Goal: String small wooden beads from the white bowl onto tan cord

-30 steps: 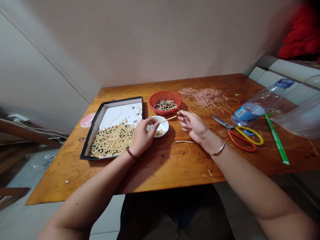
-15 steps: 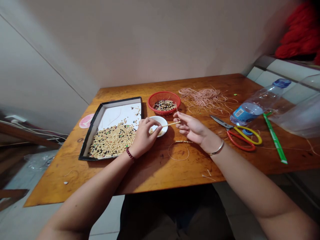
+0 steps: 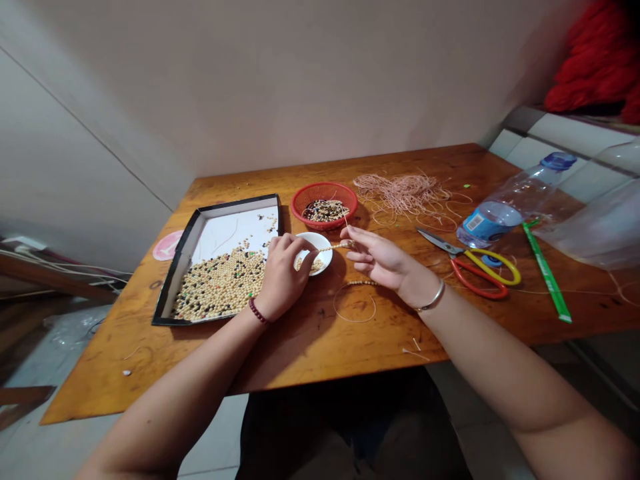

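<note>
My left hand (image 3: 284, 273) is closed, thumb and forefinger pinching one end of a short string of cream beads (image 3: 336, 247). My right hand (image 3: 383, 261) holds the other end of that string, its fingers curled and a thin cord end standing up by the fingertips. The beads span the gap between both hands, above the edge of a small white bowl (image 3: 320, 240) with a few beads in it. Under my right hand, another beaded length (image 3: 362, 283) lies on the table with its cord looped. Beside my left hand are loose cream and dark beads (image 3: 220, 287).
The beads lie in a black-edged tray (image 3: 223, 230). Behind the bowl stands a red basket (image 3: 325, 226) of mixed beads. Tangled pink cord (image 3: 405, 195), scissors (image 3: 483, 265), a water bottle (image 3: 505, 210) and a green strip (image 3: 547, 277) lie to the right on the wooden table (image 3: 310, 363).
The whole view has shifted slightly. My hands have drawn a little closer together, and the beaded string between them shows shorter.
</note>
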{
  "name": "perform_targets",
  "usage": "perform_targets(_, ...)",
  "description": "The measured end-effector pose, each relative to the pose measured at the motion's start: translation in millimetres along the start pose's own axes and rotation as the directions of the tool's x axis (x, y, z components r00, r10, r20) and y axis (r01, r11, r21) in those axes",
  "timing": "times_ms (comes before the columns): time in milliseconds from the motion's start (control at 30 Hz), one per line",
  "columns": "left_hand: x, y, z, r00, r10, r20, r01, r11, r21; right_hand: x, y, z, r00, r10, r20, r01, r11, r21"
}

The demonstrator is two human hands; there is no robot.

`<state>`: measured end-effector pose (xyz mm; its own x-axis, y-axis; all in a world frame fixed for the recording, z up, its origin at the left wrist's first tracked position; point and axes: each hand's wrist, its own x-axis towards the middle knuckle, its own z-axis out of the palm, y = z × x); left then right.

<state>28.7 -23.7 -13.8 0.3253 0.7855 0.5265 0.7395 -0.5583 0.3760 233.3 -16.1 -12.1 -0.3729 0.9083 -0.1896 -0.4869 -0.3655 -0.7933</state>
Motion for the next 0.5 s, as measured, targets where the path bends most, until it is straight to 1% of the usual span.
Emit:
perform_targets(133, -0.8, -0.5, 0.6, 1.0, 0.011, -0.017, -0.01, 0.998, 0.065, 0.2, -0.1, -0.7, 1.0, 0.005, 0.009, -0.005, 1.0, 0.009)
perform_targets(233, -1.4, -1.6, 1.2, 0.999, 0.027, -0.023, -0.025, 0.994, 0.105, 0.2, -1.1, -0.1, 1.0, 0.027, -0.015, -0.026, 0.999, 0.031)
perform_targets(367, -1.8, -2.5, 1.6, 0.999, 0.031, -0.025, -0.027, 0.992, 0.127, 0.8, -2.1, -0.7, 0.998, 0.042, -0.042, -0.04, 0.998, 0.048)
perform_targets(500, -1.7, -2.0, 1.2, 0.998, 0.038, -0.04, -0.033, 0.992, 0.12, 2.0, -1.6, -2.7, 0.998, 0.03, -0.056, -0.028, 0.999, 0.036)
